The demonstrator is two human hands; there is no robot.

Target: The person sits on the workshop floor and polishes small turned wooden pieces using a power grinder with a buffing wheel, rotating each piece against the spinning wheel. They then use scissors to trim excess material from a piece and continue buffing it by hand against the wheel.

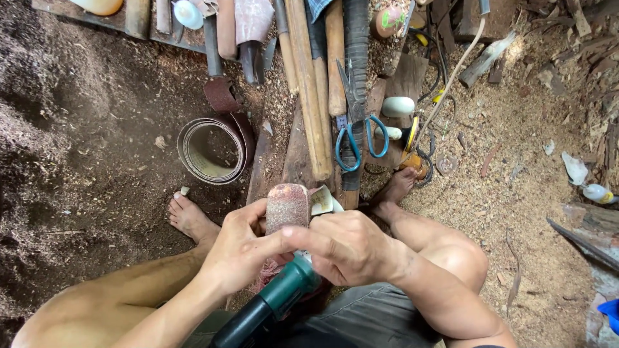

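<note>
Ground (77, 129): dark packed sawdust on the left, paler shavings and wood scraps to the right. Person sits low with knees spread, bare feet planted in the dust on either side of a board.

Bundle of long wooden handles (309, 84) lies along a plank (293, 148), running from the top edge down toward the hands. A dark ridged handle sits just beside them on the right.

Green power tool (274, 306) rises from between the thighs, body green and black, head end up between the two hands.

Roll of abrasive belt (213, 149) stands on edge on the ground to the left of the plank, loosely coiled, tan inside, brown outside; its loose tail runs up toward the clutter at the top.

Left hand (242, 248): fingers curled around the tool's head from the left, thumb stretched across toward the other hand.

Right hand (348, 248): closed over the tool's head from the right, fingertips meeting the left thumb; just what they press on is hidden.

Sanding pad (287, 206): reddish-brown, gritty, rounded at the top, standing upright just above both hands and touching the left fingers. A pale scrap (321, 201) shows just beside it on the right.

Scissors with blue handles (358, 132) lie on the plank, blades pointing up and away.

Small white oval object (398, 106) rests right of the scissors, near yellow and black cables.
</note>
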